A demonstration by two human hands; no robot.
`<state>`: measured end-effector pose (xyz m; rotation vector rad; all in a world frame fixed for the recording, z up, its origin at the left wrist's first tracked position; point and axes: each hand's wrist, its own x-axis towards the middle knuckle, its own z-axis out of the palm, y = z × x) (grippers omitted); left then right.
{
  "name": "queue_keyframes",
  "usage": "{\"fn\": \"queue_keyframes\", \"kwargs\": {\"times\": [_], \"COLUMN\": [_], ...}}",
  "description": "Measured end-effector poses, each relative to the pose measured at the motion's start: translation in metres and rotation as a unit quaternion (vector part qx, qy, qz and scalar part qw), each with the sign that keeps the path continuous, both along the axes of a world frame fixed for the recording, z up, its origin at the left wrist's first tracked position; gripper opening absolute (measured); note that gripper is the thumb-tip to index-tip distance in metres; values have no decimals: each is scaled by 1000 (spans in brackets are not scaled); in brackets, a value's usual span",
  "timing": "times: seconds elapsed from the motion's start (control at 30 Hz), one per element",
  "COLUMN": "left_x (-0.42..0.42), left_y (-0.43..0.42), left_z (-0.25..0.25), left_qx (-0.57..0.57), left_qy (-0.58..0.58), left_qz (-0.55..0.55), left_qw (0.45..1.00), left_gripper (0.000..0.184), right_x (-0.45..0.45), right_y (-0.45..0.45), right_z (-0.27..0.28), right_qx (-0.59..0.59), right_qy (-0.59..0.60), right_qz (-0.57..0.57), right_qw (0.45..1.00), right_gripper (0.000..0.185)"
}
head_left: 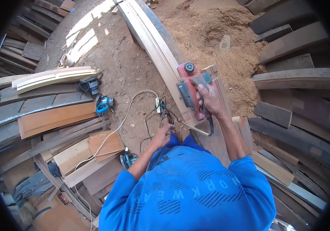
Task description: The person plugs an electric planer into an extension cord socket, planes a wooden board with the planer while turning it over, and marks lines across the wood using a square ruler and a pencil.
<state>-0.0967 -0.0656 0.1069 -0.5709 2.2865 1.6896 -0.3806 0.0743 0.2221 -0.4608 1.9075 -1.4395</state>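
Observation:
My right hand [210,99] is wrapped round the handle of a red electric planer [191,90], which has a black knob at its front. The planer is on or just over the near part of a long wooden beam [158,52]; contact cannot be made out. My left hand [165,133] is lower and to the left, by my legs, its fingers closed near dark cords. What it grips is too small to tell. Just above it, a white power strip [158,105] with plugs in it lies on the ground.
Stacked boards [63,115] fill the left side, with a teal power tool [103,104] at their edge. More planks [296,77] are piled on the right. Sawdust [219,30] covers the ground beyond the beam. A pale cable [123,122] curves across the floor.

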Motion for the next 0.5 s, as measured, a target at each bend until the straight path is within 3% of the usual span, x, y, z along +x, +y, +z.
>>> {"fn": "queue_keyframes", "kwargs": {"times": [0.13,0.2,0.3,0.5], "left_x": [5,6,20,19], "left_y": [10,16,38,61], "left_z": [-2,-24,-66,-27], "left_qx": [-15,-31,-51,-77], "left_qy": [-45,-64,-57,-72], "left_qz": [60,-47,-100,-165], "left_qw": [997,996,992,981], "left_gripper": [40,45,49,51], "right_x": [45,64,94,137], "right_y": [33,53,79,119], "right_z": [-4,-8,-10,-37], "right_qx": [9,16,47,28], "right_qy": [-44,-42,-53,-88], "right_qz": [11,31,33,48], "right_qw": [999,999,997,995], "right_gripper": [48,45,54,82]}}
